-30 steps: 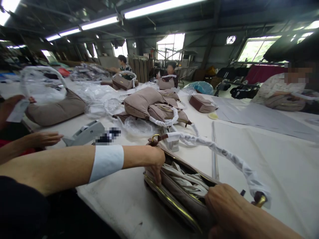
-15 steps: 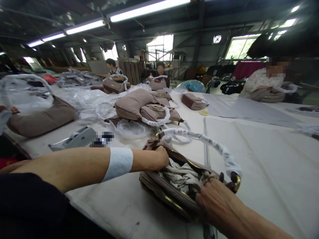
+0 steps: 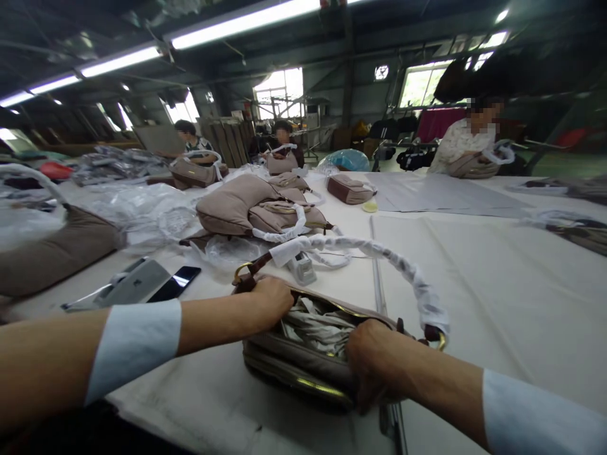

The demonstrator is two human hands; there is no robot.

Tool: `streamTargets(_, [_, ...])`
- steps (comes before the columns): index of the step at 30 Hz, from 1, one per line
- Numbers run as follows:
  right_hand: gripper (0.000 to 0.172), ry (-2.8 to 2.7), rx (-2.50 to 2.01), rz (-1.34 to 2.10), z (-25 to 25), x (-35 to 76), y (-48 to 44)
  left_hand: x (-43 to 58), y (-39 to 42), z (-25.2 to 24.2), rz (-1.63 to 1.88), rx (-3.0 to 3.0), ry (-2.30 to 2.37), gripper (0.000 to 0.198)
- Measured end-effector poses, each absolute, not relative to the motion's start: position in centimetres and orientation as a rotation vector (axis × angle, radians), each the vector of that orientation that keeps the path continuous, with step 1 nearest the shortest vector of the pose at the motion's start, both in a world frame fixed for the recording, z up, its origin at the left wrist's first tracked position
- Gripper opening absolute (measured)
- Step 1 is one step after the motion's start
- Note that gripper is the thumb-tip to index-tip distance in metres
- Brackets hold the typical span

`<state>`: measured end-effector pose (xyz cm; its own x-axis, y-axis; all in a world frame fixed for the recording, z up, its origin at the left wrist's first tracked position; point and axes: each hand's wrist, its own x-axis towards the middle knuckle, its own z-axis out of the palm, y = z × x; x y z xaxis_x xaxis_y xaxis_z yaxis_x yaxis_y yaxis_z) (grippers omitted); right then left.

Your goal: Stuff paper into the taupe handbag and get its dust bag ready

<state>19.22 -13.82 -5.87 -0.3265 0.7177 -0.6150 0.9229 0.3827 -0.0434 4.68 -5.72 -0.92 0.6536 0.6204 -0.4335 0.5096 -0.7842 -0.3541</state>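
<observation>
A taupe handbag (image 3: 289, 354) lies on the table in front of me, its brass zip open. Pale crumpled stuffing (image 3: 320, 325) fills the opening. Over the bag arches its handle (image 3: 379, 251), wrapped in white material. At the left end of the opening, my left hand (image 3: 272, 302) reaches in over the rim, its fingers hidden inside. My right hand (image 3: 374, 354) is closed over the front edge near the right end, beside the stuffing; its lower fingers are dark and blurred.
Several taupe bags (image 3: 227, 205) are piled beyond mine, among clear plastic wrapping (image 3: 165, 218). Left of my bag are a grey flat case (image 3: 135, 284) and a dark phone (image 3: 176, 283). A small grey box (image 3: 302, 268) stands behind the bag. Co-workers (image 3: 458, 142) handle bags across the table.
The view has swung right. My right hand has turned over the bag's front edge and covers part of the stuffing. The handle's left end stands higher, and the small grey box shows beneath it.
</observation>
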Motion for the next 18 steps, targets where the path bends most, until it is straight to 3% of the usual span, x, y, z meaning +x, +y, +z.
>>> streamTargets(4, [0.036,1.943,1.293,-0.25,-2.8,19.1,-15.2,2.6,-4.8,-1.0,0.684,-2.785,-0.79,0.019])
streamTargets(8, [0.015,2.234,1.318,-0.068,-2.1,20.3,-16.4,0.1,-4.3,0.1,0.517,-2.986,-0.192,0.041])
streamTargets(10, [0.008,2.152,1.305,-0.112,-2.2,20.6,-16.3,0.1,-3.9,-0.5,0.725,-2.872,-0.235,0.033])
streamTargets(12, [0.006,2.105,1.302,-0.152,-2.2,20.5,-15.7,0.9,-3.5,-1.7,0.898,-2.73,-0.4,0.011])
streamTargets(13, [0.011,2.085,1.301,-0.168,-2.0,20.5,-15.4,1.5,-3.4,-2.4,0.957,-2.683,-0.463,0.004])
streamTargets(15, [0.026,2.049,1.285,-0.199,-1.6,20.5,-14.9,2.6,-3.4,-3.2,1.02,-2.653,-0.518,0.004])
streamTargets(18, [0.032,2.031,1.311,-0.25,-0.7,20.9,-14.8,2.9,-3.9,-2.9,1.086,-2.638,-0.537,0.007])
